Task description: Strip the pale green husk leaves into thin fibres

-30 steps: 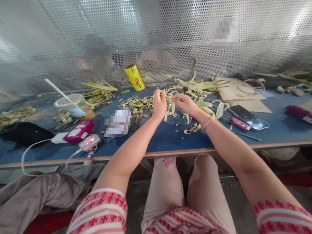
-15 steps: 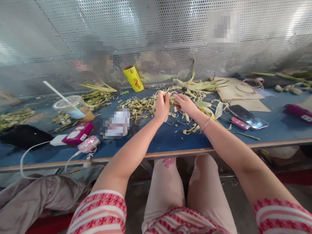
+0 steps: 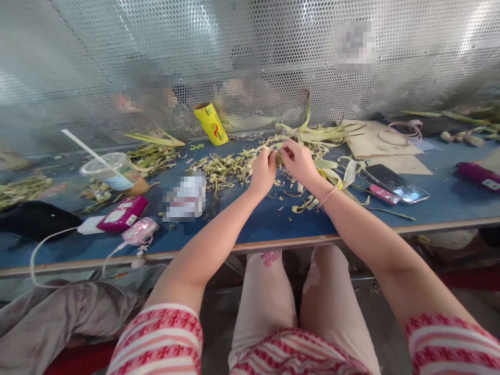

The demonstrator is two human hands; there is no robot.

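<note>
Over a pile of pale green plant scraps on the blue table, my left hand and my right hand meet almost fingertip to fingertip. Both are closed in a pinch. A small greenish piece shows between them, too small to make out clearly. Behind my right hand lie long pale leaves and stalks. More curled leaf strips are scattered below and right of it.
A yellow tube stands tilted by the perforated metal screen. At left are a plastic cup with a straw, a purple device and a cable. A phone and cardboard lie at right. Someone's patterned trouser leg is at lower left.
My right hand has turned and its fingers have curled in more, with its knuckles raised. My left hand has shifted slightly right and down. The whole view has moved a little.
</note>
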